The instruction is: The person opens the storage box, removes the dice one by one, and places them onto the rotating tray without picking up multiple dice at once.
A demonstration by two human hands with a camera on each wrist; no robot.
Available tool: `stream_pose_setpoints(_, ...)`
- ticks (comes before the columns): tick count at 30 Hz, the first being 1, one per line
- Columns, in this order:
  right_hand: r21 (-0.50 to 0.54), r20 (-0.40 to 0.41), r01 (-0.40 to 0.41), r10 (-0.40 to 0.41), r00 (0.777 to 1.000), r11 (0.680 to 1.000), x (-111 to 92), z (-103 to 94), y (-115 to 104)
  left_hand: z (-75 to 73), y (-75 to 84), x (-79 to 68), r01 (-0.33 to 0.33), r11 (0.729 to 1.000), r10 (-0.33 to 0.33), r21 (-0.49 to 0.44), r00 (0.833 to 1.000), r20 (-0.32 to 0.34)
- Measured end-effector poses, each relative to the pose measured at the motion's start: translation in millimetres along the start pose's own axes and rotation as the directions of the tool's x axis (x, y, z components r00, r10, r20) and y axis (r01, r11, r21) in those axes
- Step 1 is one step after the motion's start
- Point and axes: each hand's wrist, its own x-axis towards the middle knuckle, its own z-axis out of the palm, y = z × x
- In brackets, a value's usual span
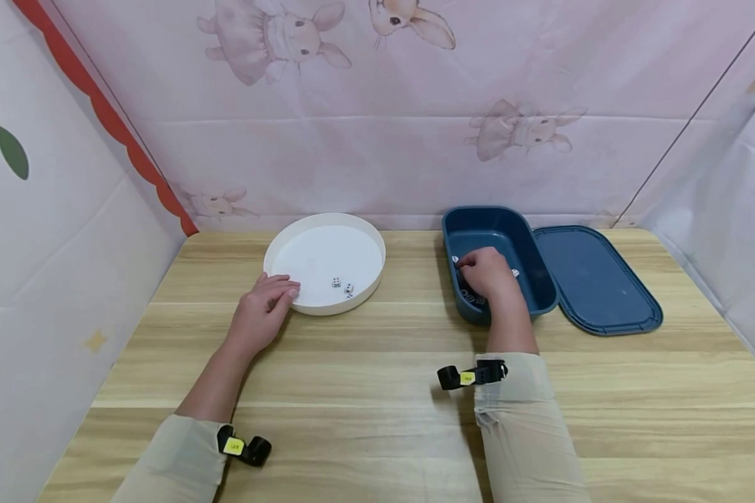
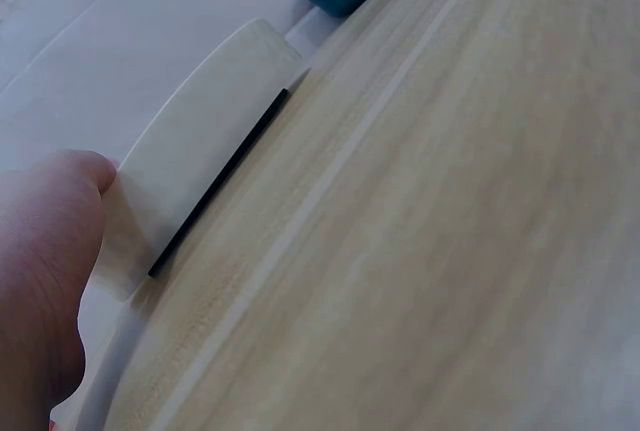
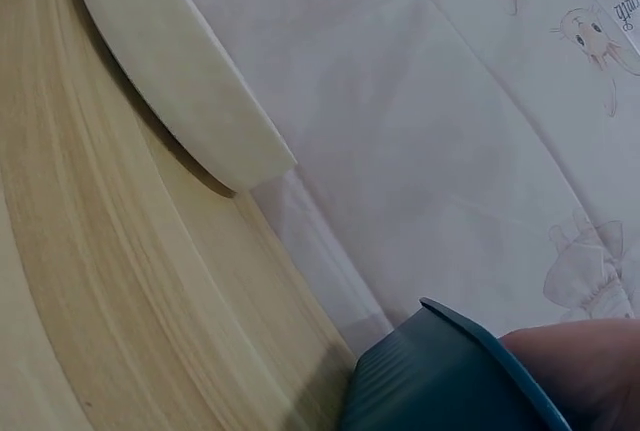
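Note:
My left hand (image 1: pixel 262 314) rests at the near left rim of a round white tray (image 1: pixel 327 241), its fingers lying over the edge. In the left wrist view the thumb (image 2: pixel 90 166) touches the tray's top edge. Two small white dice (image 1: pixel 349 288) with dark pips lie on the tray floor at the near right. My right hand (image 1: pixel 487 271) reaches down into a dark blue plastic box (image 1: pixel 544 279), fingers bent downward. A white die (image 1: pixel 455 259) shows beside its fingertips, another white piece (image 1: pixel 515 272) on the other side. I cannot tell whether the fingers hold anything.
Dark pieces with white marks (image 1: pixel 472 299) lie in the box below the right hand. A flat blue lid (image 1: pixel 604 279) lies right of the box, against its side. The wooden table (image 1: pixel 377 391) ends at a pink fabric wall (image 1: pixel 390 168) with rabbit prints.

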Motion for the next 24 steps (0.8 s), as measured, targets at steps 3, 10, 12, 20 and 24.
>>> stream_pose_setpoints(3, 0.036, -0.033, -0.009, 0.01, 0.999, 0.999, -0.5, -2.5, -0.9, 0.0, 0.2, 0.1, 0.003, 1.0, -0.003, 0.0, 1.0, 0.002)
stream_pose_setpoints(10, 0.087, -0.066, -0.002, 0.008, 0.998, 0.996, -1.4, -4.1, -3.9, -0.2, 0.5, -0.2, 0.0, 1.0, 0.0, -0.008, 1.0, -0.002)
stream_pose_setpoints(12, 0.089, -0.081, -0.006, 0.013, 0.997, 0.996, -2.2, -4.4, -4.8, -0.3, 0.8, -0.2, 0.0, 1.0, 0.0, -0.008, 1.0, -0.002)
stream_pose_setpoints(20, 0.107, -0.116, -0.021, 0.033, 0.993, 0.994, -6.1, -6.2, -7.2, -0.8, 1.5, 0.3, 0.004, 1.0, -0.004, -0.004, 1.0, 0.001)
stream_pose_setpoints(24, 0.137, -0.185, -0.003, 0.028, 0.982, 0.991, -7.7, -6.9, -7.0, -1.1, 1.7, 0.2, 0.008, 1.0, -0.008, 0.0, 1.0, 0.006)
